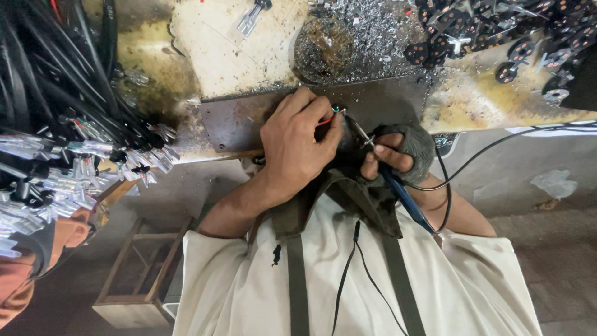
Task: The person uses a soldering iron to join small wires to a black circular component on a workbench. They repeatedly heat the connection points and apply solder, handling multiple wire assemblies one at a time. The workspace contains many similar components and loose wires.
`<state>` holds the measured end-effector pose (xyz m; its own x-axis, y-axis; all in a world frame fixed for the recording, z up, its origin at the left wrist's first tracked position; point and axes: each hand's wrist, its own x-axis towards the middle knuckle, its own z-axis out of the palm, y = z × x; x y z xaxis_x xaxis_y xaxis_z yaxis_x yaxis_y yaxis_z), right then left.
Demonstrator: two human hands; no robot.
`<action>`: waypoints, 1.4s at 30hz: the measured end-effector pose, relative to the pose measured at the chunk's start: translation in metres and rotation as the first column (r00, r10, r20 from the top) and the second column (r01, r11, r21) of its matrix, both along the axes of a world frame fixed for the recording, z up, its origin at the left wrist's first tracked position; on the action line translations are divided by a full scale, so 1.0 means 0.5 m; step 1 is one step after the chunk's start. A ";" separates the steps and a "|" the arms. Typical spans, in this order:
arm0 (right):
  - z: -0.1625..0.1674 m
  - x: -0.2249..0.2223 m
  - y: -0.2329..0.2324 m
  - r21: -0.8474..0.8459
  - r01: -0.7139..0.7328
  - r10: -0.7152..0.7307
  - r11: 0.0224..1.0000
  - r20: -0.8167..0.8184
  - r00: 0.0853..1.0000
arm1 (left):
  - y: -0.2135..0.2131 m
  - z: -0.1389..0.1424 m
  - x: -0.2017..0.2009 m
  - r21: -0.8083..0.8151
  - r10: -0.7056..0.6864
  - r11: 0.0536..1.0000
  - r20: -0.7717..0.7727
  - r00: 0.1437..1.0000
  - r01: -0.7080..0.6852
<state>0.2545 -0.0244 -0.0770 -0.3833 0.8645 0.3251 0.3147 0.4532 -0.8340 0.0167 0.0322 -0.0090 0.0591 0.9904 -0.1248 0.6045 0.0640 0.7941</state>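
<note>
At the near edge of the table (pixel 236 62), over a dark metal plate (pixel 239 124), the left hand (pixel 298 146) has its grip closed on a small part with red and green wires (pixel 329 117), pinched between thumb and fingers. The right hand (pixel 401 152), in a grey fingerless glove, has its grip closed around a blue-handled soldering iron (pixel 398 186). The iron's long axis runs diagonally, the handle back toward the person's body and the tip pointing up-left at the wired part, just beside the left fingers. Its black cord (pixel 497 144) loops off to the right. Metal shavings (pixel 348 37) lie behind the plate; black round parts (pixel 497 31) crowd the far right corner. Bundled black cables with clear-sleeved ends (pixel 74 162) fill the left edge, leaving little room there. A wooden stool (pixel 143 274) stands on the floor below.
</note>
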 end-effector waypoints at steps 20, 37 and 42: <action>-0.001 0.013 -0.012 -0.597 0.141 -0.252 0.789 -0.106 0.962 | 0.000 0.001 0.001 0.068 -0.007 0.998 -0.029 1.000 0.009; 0.095 -0.124 0.093 -0.280 0.297 -0.335 0.913 -0.100 0.937 | -0.005 0.000 0.001 0.121 0.007 0.993 -0.032 0.999 -0.003; 0.108 -0.067 0.130 -0.492 0.226 -0.304 0.841 -0.084 0.949 | -0.010 -0.011 -0.001 0.131 0.001 0.991 -0.029 1.000 0.003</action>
